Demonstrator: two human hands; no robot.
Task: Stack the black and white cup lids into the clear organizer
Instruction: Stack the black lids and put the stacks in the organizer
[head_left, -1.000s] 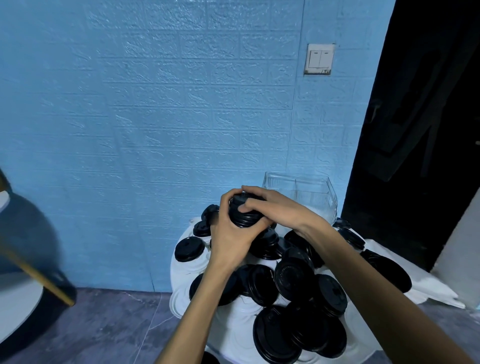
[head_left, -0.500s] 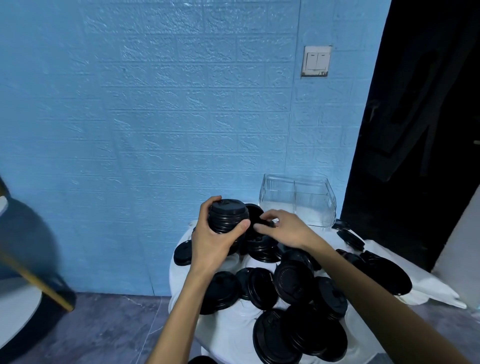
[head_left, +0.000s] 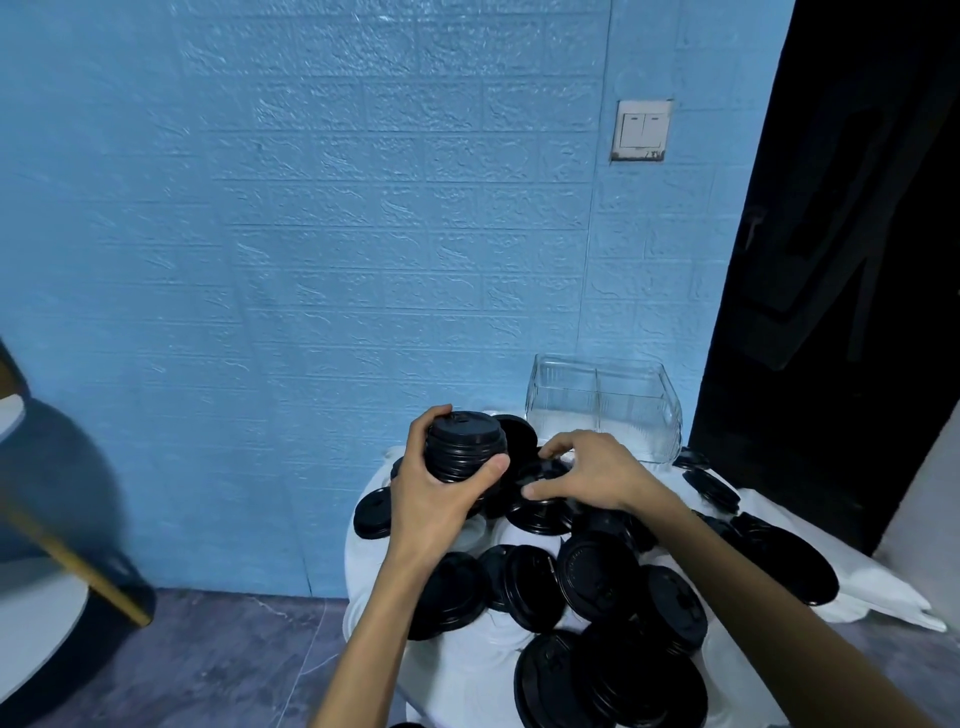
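The two hands have parted: a second ago both were clasped round one short stack of black lids, and now the left hand (head_left: 434, 493) alone grips that stack (head_left: 466, 448), fingers and thumb curled round its sides, held upright above the pile and a little further left than before. The right hand (head_left: 587, 475) has dropped off the stack and down to the heap, where its thumb and fingertips are closing on the rim of a loose black lid (head_left: 540, 496) lying just right of the stack; whether it has the lid fully pinched or only touches it I cannot tell for sure, though the curled fingers suggest a pinch. That reads as gathering: the stack in hand is being built up one lid at a time before any goes in. The organizer (head_left: 605, 410) stands at the far edge of the tabletop (head_left: 467, 670), just beyond the right hand, and its two compartments look empty. Many black lids lie scattered and overlapping across the white cover, with white ones hard to pick out beneath them, so most of the task appears still ahead.
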